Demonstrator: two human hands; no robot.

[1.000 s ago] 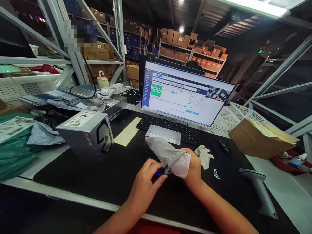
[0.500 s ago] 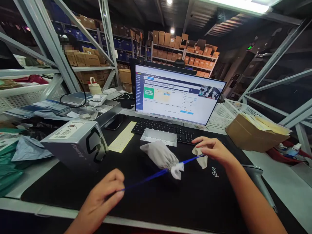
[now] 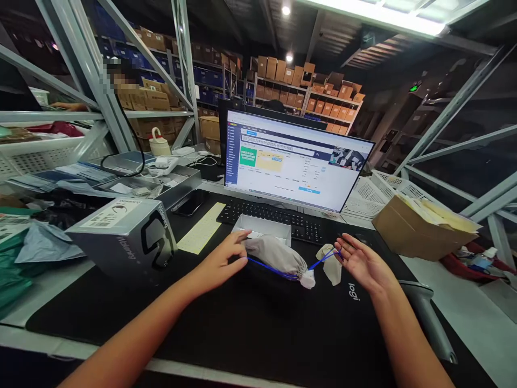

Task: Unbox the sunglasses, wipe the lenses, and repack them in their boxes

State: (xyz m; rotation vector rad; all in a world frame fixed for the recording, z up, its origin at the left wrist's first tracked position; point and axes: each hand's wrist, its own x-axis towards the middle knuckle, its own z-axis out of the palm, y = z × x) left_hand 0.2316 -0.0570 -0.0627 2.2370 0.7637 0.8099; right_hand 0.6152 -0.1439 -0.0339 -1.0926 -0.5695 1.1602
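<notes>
A grey drawstring pouch (image 3: pixel 277 254) lies on the black desk mat, its gathered white mouth pointing right. At its left end is my left hand (image 3: pixel 224 261), fingers bent and closed around that end. One blue cord (image 3: pixel 274 268) runs along the pouch's near side to my left thumb. My right hand (image 3: pixel 361 264) is turned palm up with its fingers stretched out, and the other loop of blue cord lies across its fingertips. Beneath that loop rests a small beige cloth piece (image 3: pixel 332 267). Just behind the pouch sits an open silvery box tray (image 3: pixel 264 223).
A grey product box (image 3: pixel 121 237) stands at left beside a yellow sheet (image 3: pixel 201 229). A keyboard (image 3: pixel 309 229) and monitor (image 3: pixel 294 161) are behind. A handheld scanner (image 3: pixel 430 318) and a cardboard box (image 3: pixel 424 226) are at right. Another person shows behind the left rack.
My left hand has moved forward and right, from the near side to the pouch's left end. My right hand has turned palm up and opened. The cords are no longer pulled wide apart.
</notes>
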